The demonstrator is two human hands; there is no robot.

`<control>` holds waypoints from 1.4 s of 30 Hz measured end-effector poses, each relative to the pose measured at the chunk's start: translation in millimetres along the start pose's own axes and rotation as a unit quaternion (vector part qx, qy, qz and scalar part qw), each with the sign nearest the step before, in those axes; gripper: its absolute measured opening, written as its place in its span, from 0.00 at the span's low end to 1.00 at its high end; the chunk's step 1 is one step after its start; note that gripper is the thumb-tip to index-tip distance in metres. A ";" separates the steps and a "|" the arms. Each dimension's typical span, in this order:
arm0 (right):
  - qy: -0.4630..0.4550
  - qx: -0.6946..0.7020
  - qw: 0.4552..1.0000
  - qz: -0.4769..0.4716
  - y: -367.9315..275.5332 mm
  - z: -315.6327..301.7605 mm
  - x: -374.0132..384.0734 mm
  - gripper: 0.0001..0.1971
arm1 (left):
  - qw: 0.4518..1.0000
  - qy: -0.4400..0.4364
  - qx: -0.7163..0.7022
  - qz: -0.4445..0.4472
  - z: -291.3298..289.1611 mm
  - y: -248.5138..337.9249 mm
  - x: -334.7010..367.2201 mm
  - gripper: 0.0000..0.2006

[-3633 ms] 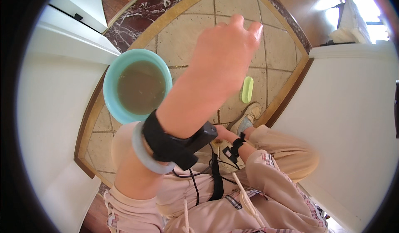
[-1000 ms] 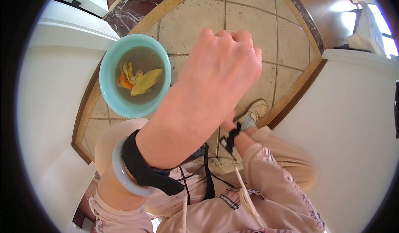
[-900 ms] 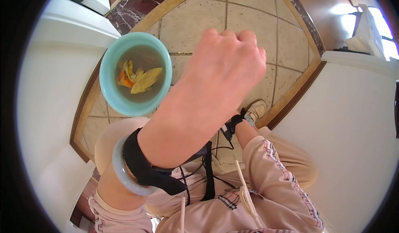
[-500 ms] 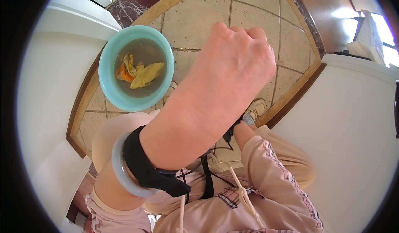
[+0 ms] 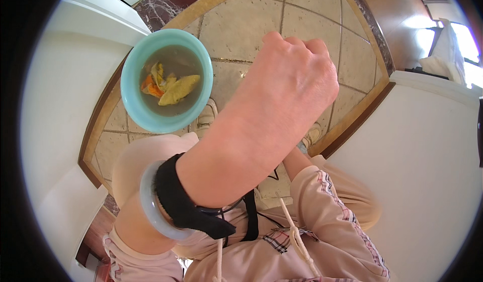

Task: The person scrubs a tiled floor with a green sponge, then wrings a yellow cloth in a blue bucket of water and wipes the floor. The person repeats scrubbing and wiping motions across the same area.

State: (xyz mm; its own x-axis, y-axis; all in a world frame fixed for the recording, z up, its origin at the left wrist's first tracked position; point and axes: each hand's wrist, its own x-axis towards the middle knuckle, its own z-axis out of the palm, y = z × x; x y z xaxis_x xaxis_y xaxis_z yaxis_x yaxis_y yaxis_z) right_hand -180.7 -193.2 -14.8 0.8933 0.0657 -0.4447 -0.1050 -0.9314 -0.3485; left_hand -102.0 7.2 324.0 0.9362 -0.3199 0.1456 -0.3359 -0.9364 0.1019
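My left hand (image 5: 302,73) is raised close to the camera, its back upward and its fingers curled into a fist. Whatever the fist may hold is hidden beneath it. A black strap (image 5: 172,194) and a pale bangle (image 5: 147,196) circle that arm. Behind the left forearm, my right forearm (image 5: 296,164) reaches down between my legs; the right hand itself is covered. Left of the fist, a light blue basin (image 5: 130,93) of murky water stands on the floor. Yellow cloth (image 5: 180,90) and an orange piece of cloth (image 5: 151,87) lie in the water.
Beige tiles (image 5: 251,25) with a tan and dark marble border make up the floor. A white panel (image 5: 75,101) rises beside the basin, and another white surface (image 5: 417,171) stands on the right. My shoes (image 5: 207,115) rest near the basin. A thin black cable (image 5: 269,219) hangs by my lap.
My left fist has shifted slightly right. The black band seen at my right wrist has gone behind the left forearm. The basin and cloths appear much the same.
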 end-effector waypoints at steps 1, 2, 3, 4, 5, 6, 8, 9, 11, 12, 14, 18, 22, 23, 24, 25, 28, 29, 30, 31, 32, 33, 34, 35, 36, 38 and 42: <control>0.013 0.011 1.000 -0.004 -0.6 -0.1 0.4 0.45 | 1.000 0.000 0.006 -0.007 -1.5 1.0 0.5 0.05; 0.037 -0.011 0.999 0.017 17.6 3.0 -14.9 0.46 | 1.000 0.012 0.003 0.005 -3.5 5.0 9.6 0.05; 0.045 -0.029 0.998 0.022 28.3 16.8 -45.2 0.46 | 1.000 0.009 -0.005 0.003 -6.9 2.5 11.3 0.05; -0.009 -0.025 0.999 0.022 25.4 16.6 -79.4 0.48 | 1.000 0.001 -0.015 -0.006 -8.5 -3.1 9.3 0.05; -0.022 -0.034 0.999 0.028 27.6 19.3 -81.6 0.48 | 1.000 0.001 -0.027 -0.003 -7.9 -1.4 9.7 0.05; -0.036 -0.042 0.998 0.034 30.6 21.4 -83.0 0.49 | 0.999 0.003 -0.040 0.000 -6.5 -0.4 11.1 0.05; -0.039 -0.054 0.996 0.057 17.8 19.9 -58.7 0.47 | 0.999 0.012 -0.039 0.008 -0.4 0.0 9.3 0.05; -0.005 -0.052 0.998 0.045 7.2 7.4 -34.8 0.46 | 0.999 0.020 -0.038 0.017 3.4 0.5 8.0 0.05; -0.011 -0.031 0.999 -0.018 -31.4 5.1 3.8 0.43 | 0.999 0.008 0.032 -0.036 -6.6 -4.5 -17.6 0.05; 0.015 -0.029 0.999 0.032 -7.4 -14.2 37.7 0.43 | 1.000 0.027 0.001 0.003 3.4 1.2 4.3 0.05; 0.032 -0.013 0.999 0.038 5.2 -10.3 42.0 0.42 | 1.000 0.023 -0.007 0.005 0.6 7.0 12.5 0.06; -0.040 -0.007 0.998 0.041 34.5 21.6 -79.1 0.46 | 0.997 -0.053 -0.064 -0.002 -8.6 -3.7 8.8 0.04; 0.017 -0.043 0.999 0.022 20.4 21.9 -48.5 0.46 | 0.999 -0.020 -0.039 0.006 2.7 -5.1 9.9 0.02; 0.000 -0.042 0.999 -0.014 -13.0 15.9 -31.4 0.43 | 0.999 -0.022 0.004 -0.025 -7.3 -6.6 -13.8 0.01; 0.022 -0.055 0.998 0.007 -18.5 -5.5 5.8 0.40 | 1.000 0.002 0.009 -0.003 4.0 -8.6 -3.6 0.01; 0.055 -0.051 0.997 -0.007 -14.9 -14.0 42.1 0.37 | 0.999 -0.012 -0.033 0.008 4.8 -6.0 4.6 0.01; 0.053 -0.002 0.998 0.015 -21.4 -20.5 58.7 0.33 | 0.991 -0.067 -0.115 0.006 3.9 -10.2 10.8 0.03; 0.053 -0.003 0.997 0.049 -7.9 -13.7 42.0 0.35 | 0.989 -0.076 -0.126 0.016 -3.4 -10.5 12.9 0.04; 0.026 0.003 0.999 0.038 -20.8 4.8 16.4 0.37 | 0.993 -0.076 -0.086 -0.026 -21.8 -13.6 -5.7 0.05; 0.064 -0.040 0.997 0.008 7.4 16.7 -12.8 0.44 | 0.994 -0.068 -0.089 -0.012 -7.2 -18.4 4.5 0.06; -0.042 -0.025 0.997 0.060 11.8 16.6 -40.3 0.49 | 0.997 -0.052 -0.054 -0.026 1.3 -19.1 4.9 0.07; -0.038 -0.037 0.997 0.049 11.5 11.6 -42.5 0.48 | 0.998 -0.038 -0.019 -0.040 4.2 -19.1 5.5 0.08; -0.032 -0.046 0.998 0.037 8.4 8.5 -39.8 0.48 | 0.997 -0.066 -0.031 -0.027 3.4 -24.6 6.8 0.08; -0.016 -0.053 0.998 0.033 7.1 4.0 -35.8 0.47 | 0.999 -0.043 -0.019 -0.022 4.1 -23.5 7.2 0.10; 0.013 -0.063 0.997 0.036 3.3 1.3 -8.0 0.45 | 1.000 -0.020 -0.008 -0.019 7.0 -21.7 7.3 0.11; 0.007 -0.062 0.998 0.002 -33.5 -11.8 39.4 0.43 | 0.999 -0.019 0.013 -0.042 10.1 -28.0 -4.0 0.14; 0.046 -0.023 0.999 0.001 -28.1 -38.5 107.2 0.42 | 0.999 -0.014 0.010 -0.030 2.8 -19.3 6.1 0.14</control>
State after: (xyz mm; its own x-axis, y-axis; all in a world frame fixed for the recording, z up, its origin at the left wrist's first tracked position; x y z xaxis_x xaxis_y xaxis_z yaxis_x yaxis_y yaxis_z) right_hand -65.1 -173.8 -21.0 0.9295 0.0318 -0.3675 -0.0893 -0.9473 -0.3077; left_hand -89.5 22.9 320.2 0.9572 -0.2669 0.1122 -0.2772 -0.9566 0.0893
